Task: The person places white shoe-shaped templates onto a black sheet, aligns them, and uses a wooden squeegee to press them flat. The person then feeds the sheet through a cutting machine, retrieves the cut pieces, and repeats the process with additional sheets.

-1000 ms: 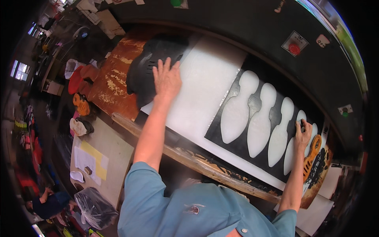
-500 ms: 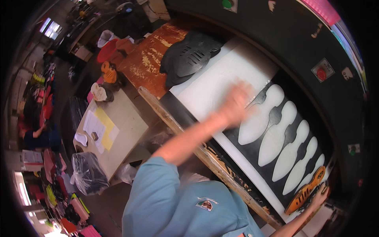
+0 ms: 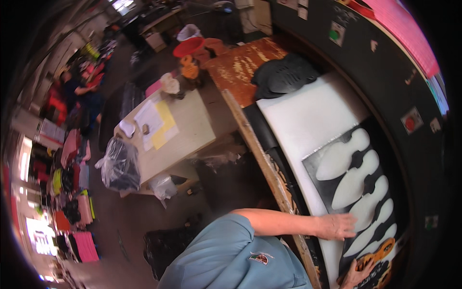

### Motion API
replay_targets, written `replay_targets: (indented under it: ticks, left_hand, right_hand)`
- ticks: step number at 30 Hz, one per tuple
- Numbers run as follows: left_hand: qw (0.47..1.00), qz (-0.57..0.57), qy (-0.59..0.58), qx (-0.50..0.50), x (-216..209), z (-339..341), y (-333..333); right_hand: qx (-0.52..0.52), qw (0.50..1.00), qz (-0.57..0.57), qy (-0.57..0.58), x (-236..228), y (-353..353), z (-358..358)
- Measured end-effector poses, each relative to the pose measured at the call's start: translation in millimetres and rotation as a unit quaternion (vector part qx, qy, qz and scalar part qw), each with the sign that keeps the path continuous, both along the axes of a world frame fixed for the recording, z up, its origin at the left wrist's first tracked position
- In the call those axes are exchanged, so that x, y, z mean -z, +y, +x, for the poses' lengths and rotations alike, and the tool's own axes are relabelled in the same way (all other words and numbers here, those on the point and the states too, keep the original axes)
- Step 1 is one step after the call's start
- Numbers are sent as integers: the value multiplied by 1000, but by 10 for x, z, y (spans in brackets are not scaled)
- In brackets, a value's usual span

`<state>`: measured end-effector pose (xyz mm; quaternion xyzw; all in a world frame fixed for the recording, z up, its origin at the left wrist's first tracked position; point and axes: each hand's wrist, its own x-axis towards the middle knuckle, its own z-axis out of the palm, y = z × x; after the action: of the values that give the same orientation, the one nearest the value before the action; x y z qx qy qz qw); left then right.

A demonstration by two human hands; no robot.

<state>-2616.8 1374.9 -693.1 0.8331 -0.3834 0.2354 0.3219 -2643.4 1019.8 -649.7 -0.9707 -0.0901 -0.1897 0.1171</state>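
A black sheet (image 3: 323,179) with several sole-shaped cut-outs lies over a white cutting board (image 3: 308,108). My left hand (image 3: 337,226) rests on the sheet's near edge beside the cut-outs, fingers stretched out and nothing held. At the lower right, an orange sole-shaped cutting die (image 3: 383,251) sits at the last cut-out. My right hand (image 3: 356,274) grips this die, its fingers bent over the near side; part of the hand and die runs into the dark rim of the picture.
Black cut pieces (image 3: 284,74) are piled beyond the board on a worn brown surface (image 3: 240,60). A dark machine panel (image 3: 351,53) with buttons borders the far side. Left stands a table (image 3: 192,130) with papers and a bagged bundle (image 3: 120,164). Another person (image 3: 82,91) sits far left.
My left hand has come from above the white board down toward the die, onto the black sheet. My right hand has shifted to the die's near side. The view has swung.
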Motion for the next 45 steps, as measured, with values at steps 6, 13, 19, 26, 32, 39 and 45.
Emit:
replay_targets:
  ticks: [6, 13, 19, 26, 32, 39, 45]
  left_hand:
    - [997, -51, 64, 16, -63, -172, -149]
    - [978, 98, 167, 75, -245, -1212, -66]
    - [917, -8, 342, 207, -164, -1863, 130]
    - [870, 66, 456, 174, 192, -1832, 94]
    - [829, 111, 540, 95, 667, -1717, 44]
    - [807, 114, 561, 143, 127, -1723, 317]
    - [847, -65, 478, 222, -866, -1131, 1204]
  right_hand:
    - [23, 997, 64, 27, -107, -129, 36]
    - [-115, 972, 202, -21, -383, -541, -75]
    - [-57, 873, 462, 144, -378, -94, 190]
    - [-35, 900, 388, 196, -274, 535, 402]
    - [4, 983, 130, 133, -104, 868, 5]
    - [-31, 991, 82, 97, -22, 717, -238]
    - [11, 990, 61, 128, -108, 826, -301]
